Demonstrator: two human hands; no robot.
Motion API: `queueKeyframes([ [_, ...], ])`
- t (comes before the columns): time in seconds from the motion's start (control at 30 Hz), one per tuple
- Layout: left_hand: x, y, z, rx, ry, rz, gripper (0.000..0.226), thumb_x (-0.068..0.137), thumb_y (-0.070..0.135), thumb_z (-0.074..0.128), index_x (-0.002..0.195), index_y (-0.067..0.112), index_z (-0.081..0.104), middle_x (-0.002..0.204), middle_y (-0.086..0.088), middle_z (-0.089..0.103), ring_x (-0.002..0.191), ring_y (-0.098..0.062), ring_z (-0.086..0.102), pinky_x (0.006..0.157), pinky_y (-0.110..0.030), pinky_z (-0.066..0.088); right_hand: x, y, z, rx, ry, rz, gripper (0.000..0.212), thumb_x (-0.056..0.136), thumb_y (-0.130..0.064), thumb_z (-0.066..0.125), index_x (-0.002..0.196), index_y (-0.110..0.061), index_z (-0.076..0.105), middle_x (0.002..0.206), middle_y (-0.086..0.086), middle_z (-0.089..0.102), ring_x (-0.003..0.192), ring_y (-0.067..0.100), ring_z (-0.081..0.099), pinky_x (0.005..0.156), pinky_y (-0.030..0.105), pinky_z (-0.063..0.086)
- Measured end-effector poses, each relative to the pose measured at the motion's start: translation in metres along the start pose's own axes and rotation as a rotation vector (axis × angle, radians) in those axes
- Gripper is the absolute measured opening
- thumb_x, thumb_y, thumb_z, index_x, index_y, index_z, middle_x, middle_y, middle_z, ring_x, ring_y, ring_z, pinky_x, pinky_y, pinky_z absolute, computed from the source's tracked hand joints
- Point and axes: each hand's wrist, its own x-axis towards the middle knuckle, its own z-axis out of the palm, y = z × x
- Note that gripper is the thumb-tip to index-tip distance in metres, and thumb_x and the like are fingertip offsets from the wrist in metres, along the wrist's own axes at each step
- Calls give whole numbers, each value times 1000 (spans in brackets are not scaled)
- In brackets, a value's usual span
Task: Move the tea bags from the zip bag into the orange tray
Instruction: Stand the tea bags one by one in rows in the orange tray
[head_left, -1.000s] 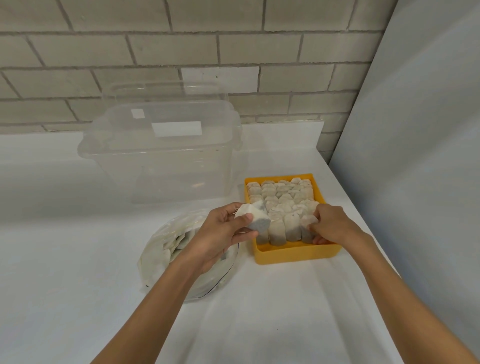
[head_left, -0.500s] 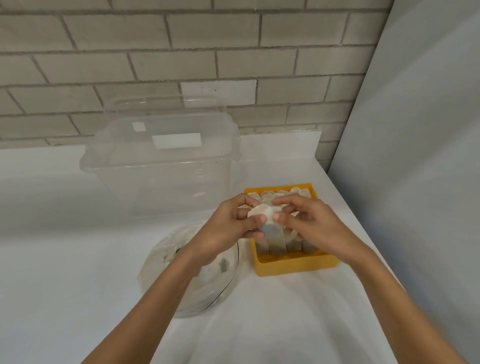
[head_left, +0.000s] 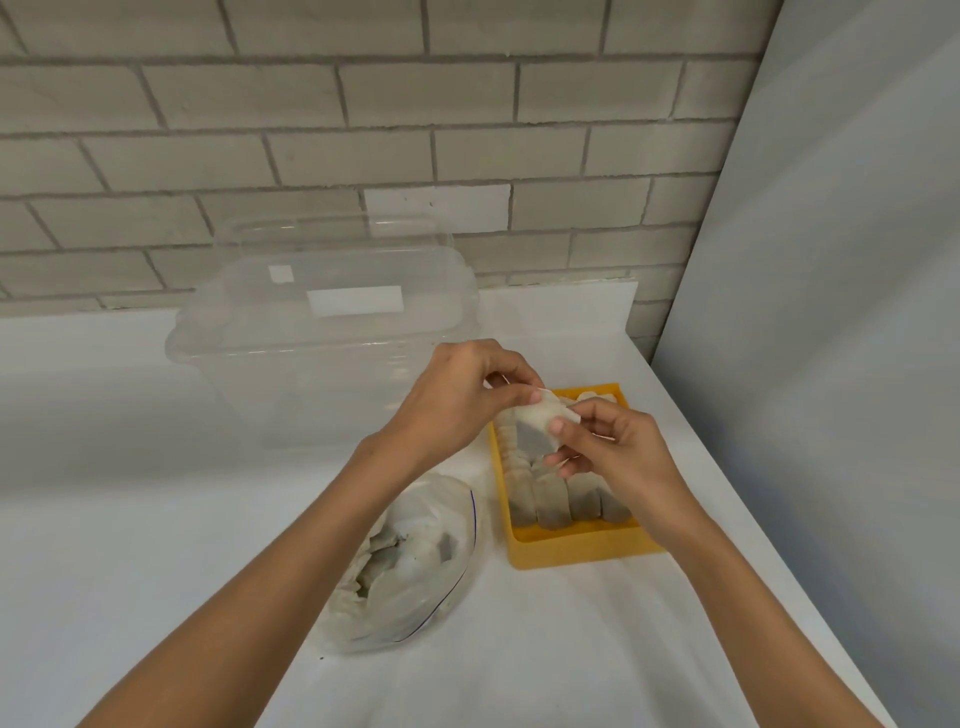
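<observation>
A clear plastic storage bin (head_left: 322, 353) with its lid on stands at the back left of a white table (head_left: 156, 519), a white label on its near wall, against a wall of pale grey brick (head_left: 363, 130). In front of the bin and towards the middle, a crumpled zip bag (head_left: 415, 587) lies on its side on the table, its mouth open and edged with a thin blue line. Several loose tea bags (head_left: 410, 551) show through the plastic.

Above the bag, the person's left hand (head_left: 457, 400) is raised over the near left corner of the orange tray (head_left: 571, 553). Its thumb and fingers pinch the upper left edge of a single tea bag (head_left: 537, 428). That bag is held in the air between both hands, tilted, with dark tea showing in its lower part. The right hand (head_left: 618, 452) meets it from the other side, pinching its right edge between thumb and forefinger, the remaining fingers curled beneath.

The tray sits just right of the zip bag, apart from it, with rows of packed tea bags (head_left: 561, 499) standing on edge inside. Its far rows are partly hidden by the hands. A plain grey panel (head_left: 831, 312) rises along the table's right edge.
</observation>
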Motion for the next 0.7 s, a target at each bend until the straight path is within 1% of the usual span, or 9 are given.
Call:
queueKeyframes([
  [0.07, 2, 1, 0, 17, 8, 11, 7, 81, 25, 75, 87, 25, 77, 85, 7, 68, 79, -3, 60, 71, -13, 43, -1, 0, -3, 10, 20, 2, 11, 86, -11, 66, 91, -1, 68, 83, 9, 67, 66, 22, 70, 58, 24, 57],
  [0.13, 3, 3, 1, 19, 7, 14, 8, 81, 23, 75, 88, 24, 77, 87, 6, 69, 80, -4, 61, 73, -13, 45, -1, 1, -6, 12, 38, 5, 11, 87, -11, 66, 90, -1, 68, 90, 13, 67, 69, 24, 71, 60, 26, 58],
  [0.2, 3, 5, 1, 16, 10, 11, 8, 82, 23, 74, 89, 23, 77, 85, 9, 69, 80, -3, 62, 74, -12, 47, -1, 1, -9, 25, 56, 27, 13, 86, -11, 67, 92, 0, 68, 97, 18, 66, 73, 27, 72, 63, 27, 59],
  [0.23, 3, 5, 1, 10, 10, 8, 7, 83, 22, 73, 89, 22, 77, 83, 11, 69, 78, -2, 62, 73, -10, 46, -2, 2, -11, 42, 64, 45, 14, 85, -10, 68, 95, 1, 67, 100, 20, 66, 75, 28, 72, 63, 27, 59],
  [0.37, 3, 6, 0, -16, -12, 1, 6, 85, 20, 71, 88, 20, 76, 80, 13, 70, 74, 3, 61, 70, -4, 42, -4, 4, -16, 123, 57, 123, 18, 87, 1, 64, 102, 9, 57, 104, 29, 64, 85, 33, 72, 67, 28, 60],
  [0.43, 2, 6, 0, -36, -32, 10, 7, 85, 18, 71, 89, 17, 76, 78, 15, 69, 72, 9, 60, 69, -3, 41, -4, 5, -17, 140, 43, 149, 16, 87, 4, 61, 102, 4, 56, 105, 28, 64, 86, 34, 72, 71, 31, 61],
  [0.53, 3, 5, 1, -48, -49, 9, 8, 85, 16, 71, 91, 16, 76, 76, 16, 68, 70, 11, 59, 68, -3, 41, -4, 6, -19, 128, 20, 151, 20, 88, 6, 58, 106, -2, 60, 106, 22, 67, 87, 34, 71, 76, 35, 60],
  [0.63, 5, 3, 2, -28, -45, -11, 11, 86, 16, 70, 95, 19, 75, 77, 13, 66, 70, 11, 58, 67, -2, 41, -3, 8, -20, 105, 22, 175, 19, 90, 4, 54, 103, 0, 67, 105, 18, 69, 88, 31, 72, 77, 34, 60],
  [0.7, 7, 1, 2, -4, -58, -19, 12, 87, 16, 68, 96, 19, 75, 80, 11, 68, 71, 7, 59, 67, -3, 42, -3, 11, -22, 109, 77, 212, 14, 91, -1, 57, 100, 2, 68, 103, 19, 70, 87, 29, 72, 74, 31, 60],
])
